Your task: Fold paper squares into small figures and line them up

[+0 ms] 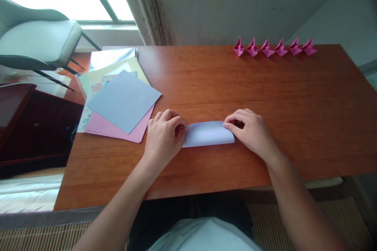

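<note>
A pale blue sheet of paper [208, 134] lies folded over on the wooden table [265, 86] in front of me. My left hand [163, 137] pinches its left end with curled fingers. My right hand [250, 129] pinches the sheet's upper right corner, fingers bent over the edge. The near edge of the paper bulges in a soft, uncreased curve.
A stack of loose sheets [123, 102], blue on top of pink, lies at the table's left over a clear plastic sleeve [112, 58]. Several pink folded paper figures [273, 48] stand in a row along the far edge. A grey chair [38, 39] stands by the window, left.
</note>
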`<move>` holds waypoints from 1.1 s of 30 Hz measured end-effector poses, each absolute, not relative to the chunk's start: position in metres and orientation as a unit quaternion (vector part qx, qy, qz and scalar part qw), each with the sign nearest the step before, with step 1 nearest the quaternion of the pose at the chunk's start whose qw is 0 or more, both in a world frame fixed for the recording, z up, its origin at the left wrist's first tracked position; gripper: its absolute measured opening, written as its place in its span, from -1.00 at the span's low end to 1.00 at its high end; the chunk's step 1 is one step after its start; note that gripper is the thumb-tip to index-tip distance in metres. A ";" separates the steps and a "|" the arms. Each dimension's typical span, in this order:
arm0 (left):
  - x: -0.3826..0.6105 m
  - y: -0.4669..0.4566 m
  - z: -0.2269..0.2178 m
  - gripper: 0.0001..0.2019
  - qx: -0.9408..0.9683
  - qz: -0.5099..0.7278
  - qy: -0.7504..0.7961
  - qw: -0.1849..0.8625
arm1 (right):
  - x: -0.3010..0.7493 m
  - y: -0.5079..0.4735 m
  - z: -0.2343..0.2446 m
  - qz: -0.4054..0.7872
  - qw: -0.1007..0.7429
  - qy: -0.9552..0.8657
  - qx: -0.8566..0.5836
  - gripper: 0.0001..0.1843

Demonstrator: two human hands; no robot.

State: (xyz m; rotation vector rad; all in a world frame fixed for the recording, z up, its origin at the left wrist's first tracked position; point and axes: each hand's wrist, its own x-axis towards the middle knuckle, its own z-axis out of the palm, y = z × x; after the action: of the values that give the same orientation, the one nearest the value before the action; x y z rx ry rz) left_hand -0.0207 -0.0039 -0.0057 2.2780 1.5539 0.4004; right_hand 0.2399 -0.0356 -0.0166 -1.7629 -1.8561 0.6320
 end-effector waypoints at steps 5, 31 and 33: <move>-0.020 -0.002 -0.004 -0.92 0.808 0.121 0.549 0.180 | 0.241 -0.034 -0.018 0.230 0.235 -0.687 -0.648 -0.86; 0.013 0.009 0.008 -0.80 0.899 0.015 0.417 0.130 | 0.199 -0.014 0.009 0.143 0.037 -0.777 -0.613 -0.86; 0.017 0.007 0.005 -0.80 0.897 0.030 0.420 0.136 | 0.192 -0.015 0.007 0.134 0.028 -0.777 -0.615 -0.89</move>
State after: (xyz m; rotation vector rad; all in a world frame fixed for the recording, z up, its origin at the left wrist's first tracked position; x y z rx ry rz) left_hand 0.0168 0.0074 0.0045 2.5970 1.2165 0.0877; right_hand 0.1922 -0.0146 0.0069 -1.8985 -2.3978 0.4151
